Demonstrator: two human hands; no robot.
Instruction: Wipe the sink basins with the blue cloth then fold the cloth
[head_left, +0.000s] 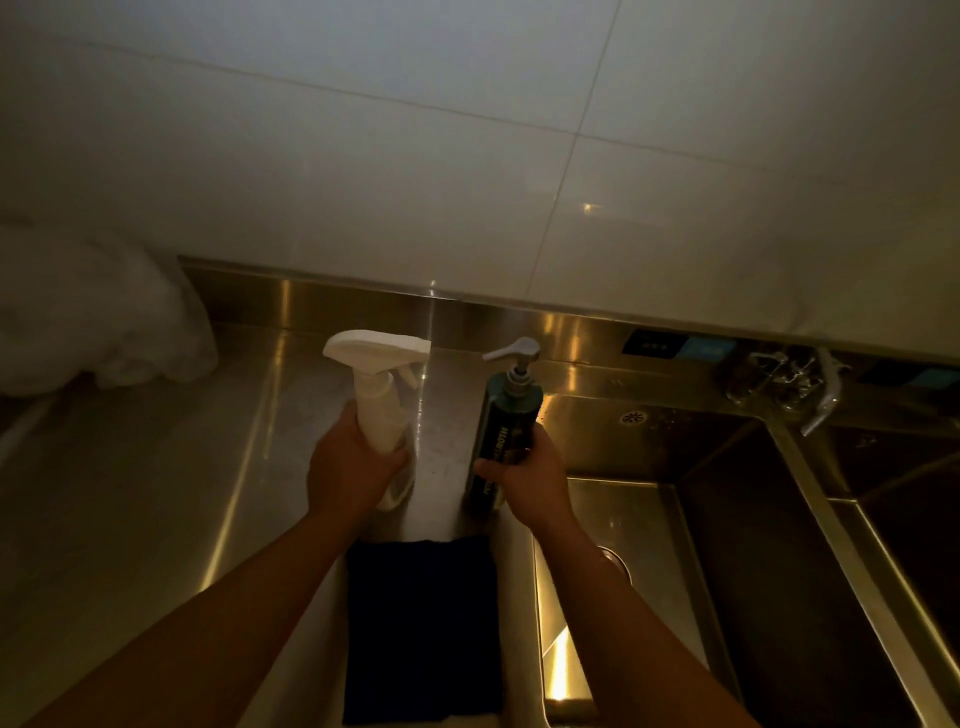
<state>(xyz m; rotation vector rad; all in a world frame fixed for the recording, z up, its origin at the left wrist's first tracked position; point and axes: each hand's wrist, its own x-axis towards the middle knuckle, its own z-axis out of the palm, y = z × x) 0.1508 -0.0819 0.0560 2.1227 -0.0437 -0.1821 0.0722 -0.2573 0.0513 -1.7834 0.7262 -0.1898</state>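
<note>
The blue cloth (422, 631) lies folded flat on the steel counter, between my two forearms. My left hand (349, 470) grips a white spray bottle (378, 387) around its body, just beyond the cloth. My right hand (524, 475) grips a dark green pump bottle (506, 421) that stands upright at the counter's edge beside the sink. The near sink basin (737, 525) opens to the right of my right arm, its drain partly hidden by my wrist. A second basin (914, 493) lies at the far right.
A steel counter (156, 493) stretches left of the cloth. A white crumpled plastic bag (98, 322) sits at the back left. A tap (821, 395) hangs over the divider between the basins. A white tiled wall (467, 156) rises behind.
</note>
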